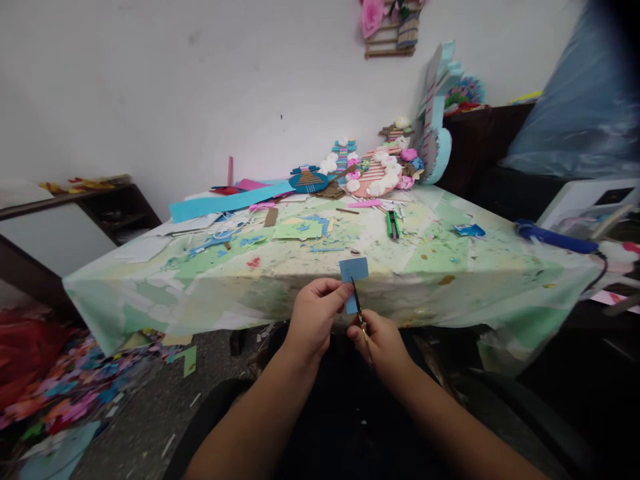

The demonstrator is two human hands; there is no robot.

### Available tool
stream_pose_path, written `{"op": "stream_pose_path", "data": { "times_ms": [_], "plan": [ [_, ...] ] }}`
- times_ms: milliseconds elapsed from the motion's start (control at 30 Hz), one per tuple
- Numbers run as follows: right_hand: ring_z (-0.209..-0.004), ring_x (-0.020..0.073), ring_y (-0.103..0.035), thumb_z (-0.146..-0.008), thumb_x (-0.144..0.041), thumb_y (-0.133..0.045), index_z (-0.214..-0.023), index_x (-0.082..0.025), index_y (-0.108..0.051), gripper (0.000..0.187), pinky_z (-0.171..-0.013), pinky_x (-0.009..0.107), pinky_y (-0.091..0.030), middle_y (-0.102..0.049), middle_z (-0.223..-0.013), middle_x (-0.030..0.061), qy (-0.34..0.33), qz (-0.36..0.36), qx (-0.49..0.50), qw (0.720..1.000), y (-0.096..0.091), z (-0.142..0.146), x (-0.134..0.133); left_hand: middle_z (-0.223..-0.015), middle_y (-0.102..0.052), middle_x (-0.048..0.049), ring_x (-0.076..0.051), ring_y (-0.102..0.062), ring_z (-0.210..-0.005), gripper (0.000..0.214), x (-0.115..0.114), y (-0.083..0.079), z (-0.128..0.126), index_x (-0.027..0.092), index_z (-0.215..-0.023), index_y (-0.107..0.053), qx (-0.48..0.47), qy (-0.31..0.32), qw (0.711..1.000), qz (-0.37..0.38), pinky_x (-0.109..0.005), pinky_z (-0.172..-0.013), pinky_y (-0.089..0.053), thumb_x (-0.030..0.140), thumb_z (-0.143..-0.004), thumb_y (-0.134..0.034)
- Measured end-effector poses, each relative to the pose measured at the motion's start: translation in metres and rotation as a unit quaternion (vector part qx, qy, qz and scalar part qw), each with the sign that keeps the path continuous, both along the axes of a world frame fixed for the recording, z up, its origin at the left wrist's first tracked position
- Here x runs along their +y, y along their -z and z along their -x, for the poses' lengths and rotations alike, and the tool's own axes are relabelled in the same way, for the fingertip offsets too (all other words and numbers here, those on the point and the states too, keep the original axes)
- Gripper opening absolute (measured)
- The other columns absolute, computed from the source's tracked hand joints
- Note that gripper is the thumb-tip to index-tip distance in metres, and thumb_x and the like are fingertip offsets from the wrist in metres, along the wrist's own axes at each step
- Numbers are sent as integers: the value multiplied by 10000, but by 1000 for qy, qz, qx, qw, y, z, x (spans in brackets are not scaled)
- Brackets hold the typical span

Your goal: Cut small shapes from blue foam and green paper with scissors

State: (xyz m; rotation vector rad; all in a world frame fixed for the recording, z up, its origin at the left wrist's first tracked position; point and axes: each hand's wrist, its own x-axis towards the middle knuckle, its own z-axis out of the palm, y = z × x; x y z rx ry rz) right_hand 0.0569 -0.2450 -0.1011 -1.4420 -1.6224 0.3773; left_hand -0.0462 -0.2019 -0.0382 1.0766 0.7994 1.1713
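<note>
Between the fingers and thumb of my left hand [319, 313] is a small piece of blue paper [355, 268], held up just in front of the table's near edge. My right hand [381, 343] grips a pair of scissors [359, 308] with dark blades and gold-coloured handles. The blades point up and lie against the blue paper beside my left thumb. Part of the paper is covered by my left fingers, and the scissor loops are partly hidden in my right hand.
A patterned cloth covers the table [400, 260]. On it lie a green-handled cutter [393, 225], green paper [298, 231], a long blue strip [233, 202] and paper scraps. Decorated craft instruments [373, 175] stand by the wall. A blue-handled tool [555, 237] lies at right; colourful scraps [85, 380] cover the floor at left.
</note>
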Motion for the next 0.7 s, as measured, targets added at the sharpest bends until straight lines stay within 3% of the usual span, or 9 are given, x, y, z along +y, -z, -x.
{"op": "stream_pose_path", "data": {
  "times_ms": [433, 700],
  "plan": [
    [-473, 114, -437, -710, -603, -343, -625, -155, -485, 477, -439, 218, -288, -499, -523, 16, 16, -16, -26, 999, 5, 3, 1, -458, -479, 33, -40, -381, -426, 184, -5, 7, 4, 116, -544, -535, -14, -5, 1000, 19, -179, -437, -286, 242, -525, -668],
    [-495, 123, -465, -711, -568, -391, -648, -165, -497, 422, -438, 216, -312, -513, -529, 15, 9, -3, 34, 999, 12, 6, 0, -449, -473, 35, -39, -372, -418, 181, -5, 9, 2, 119, -536, -535, -16, -1, 1000, 24, -181, -432, -280, 239, -518, -670]
  ]
}}
